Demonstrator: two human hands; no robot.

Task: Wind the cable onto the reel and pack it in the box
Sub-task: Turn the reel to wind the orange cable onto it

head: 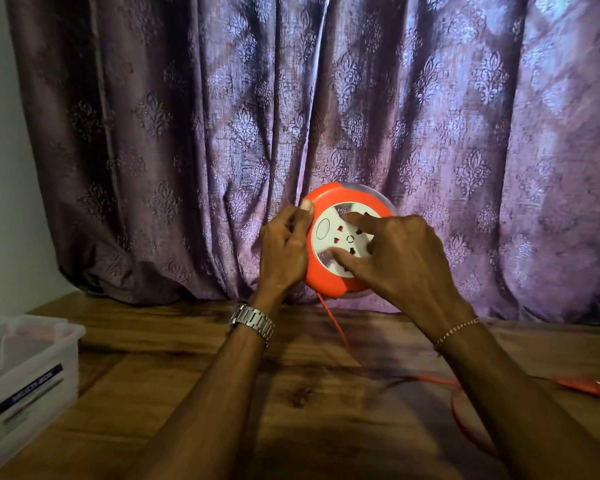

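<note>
1. My left hand (284, 249) is closed round the rim of the orange reel (343, 237), thumb on top, holding it up off the table (257, 393) in front of the curtain (326, 98).
2. My right hand (402, 261) is spread, two fingers (357, 220) pressed into the white socket face (343, 239); I judge it is turning the hub. It grips nothing.
3. The cable (336, 327) drops from the reel's underside and trails right in a loose loop, ending at the plug (584, 386) lying well apart.
4. Risk: the loop could kink or snag under my right forearm, which crosses it, and jam the winding.
5. Risk: fingers could slip off the smooth face, or the plug could drag and whip.
6. The box (32, 358) sits at far left, well apart, already holding papers; room looks tight, though I cannot tell.
</note>
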